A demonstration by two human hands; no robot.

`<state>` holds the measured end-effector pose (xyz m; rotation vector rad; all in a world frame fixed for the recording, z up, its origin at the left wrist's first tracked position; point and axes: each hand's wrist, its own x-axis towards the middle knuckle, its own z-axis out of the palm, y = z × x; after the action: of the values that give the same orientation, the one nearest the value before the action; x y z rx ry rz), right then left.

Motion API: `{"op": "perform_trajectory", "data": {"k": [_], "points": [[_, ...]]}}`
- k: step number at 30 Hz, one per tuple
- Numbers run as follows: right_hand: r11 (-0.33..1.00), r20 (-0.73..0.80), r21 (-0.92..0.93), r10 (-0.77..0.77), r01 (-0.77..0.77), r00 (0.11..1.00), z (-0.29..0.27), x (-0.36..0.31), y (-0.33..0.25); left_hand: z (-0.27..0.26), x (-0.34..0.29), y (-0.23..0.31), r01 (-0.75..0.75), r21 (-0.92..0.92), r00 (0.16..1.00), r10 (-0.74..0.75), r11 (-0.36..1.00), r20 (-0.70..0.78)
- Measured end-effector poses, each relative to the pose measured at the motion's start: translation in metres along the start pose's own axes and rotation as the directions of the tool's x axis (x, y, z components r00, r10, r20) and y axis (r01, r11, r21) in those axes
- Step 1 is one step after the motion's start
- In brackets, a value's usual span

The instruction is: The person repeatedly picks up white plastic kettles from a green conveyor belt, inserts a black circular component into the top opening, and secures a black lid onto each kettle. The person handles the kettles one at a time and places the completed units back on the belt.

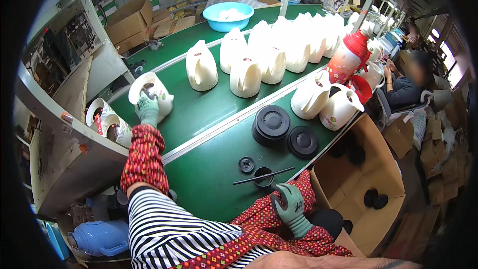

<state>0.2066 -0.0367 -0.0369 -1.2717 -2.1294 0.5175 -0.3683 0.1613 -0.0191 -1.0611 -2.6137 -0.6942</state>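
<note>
My left hand [148,107], in a pale green glove, reaches out to the far left. Its fingers go into the open end of a white thermos jug [162,100] and grip it there; the fingertips are hidden inside. My right hand [293,210], gloved the same way, hovers near my lap with thumb and fingers apart and nothing between them. Close by it, a thin black rod [264,176] lies across a small black cup [263,183]. A black ring-shaped part [246,165] sits beside that, and black round discs [272,123] are stacked farther off.
Several white jugs [245,77] stand along the green conveyor [184,119]. A red flask [347,57] and two white jugs [311,94] are at the right. An open cardboard box [368,174] adjoins the near edge. A blue basin [228,24] stands behind; a person [411,82] sits at right.
</note>
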Motion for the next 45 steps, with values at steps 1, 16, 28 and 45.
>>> {"op": "perform_trajectory", "data": {"k": [1, 16, 28, 45], "points": [[0.995, 0.000, 0.095, 0.025, -0.025, 1.000, -0.002, 0.006, -0.003, -0.012, -0.018, 0.003, -0.066, -0.005, 0.997, 0.066, 0.998, -0.051], [0.362, 0.373, 0.799, 0.328, -0.480, 0.868, -0.042, 0.091, -0.014, -0.237, -0.283, 0.148, -0.787, -0.610, 0.068, 0.996, 0.091, 0.061], [-0.045, 0.260, 0.962, 0.460, -0.270, 0.849, -0.132, -0.070, 0.006, -0.118, -0.320, 0.131, 0.743, -0.546, 0.121, 0.725, 0.387, 0.678], [0.801, 0.144, -0.447, 0.503, -0.398, 0.852, -0.015, 0.140, 0.145, -0.118, -0.303, 0.130, 0.909, -0.318, 0.016, 0.742, 0.268, 0.670]]}}
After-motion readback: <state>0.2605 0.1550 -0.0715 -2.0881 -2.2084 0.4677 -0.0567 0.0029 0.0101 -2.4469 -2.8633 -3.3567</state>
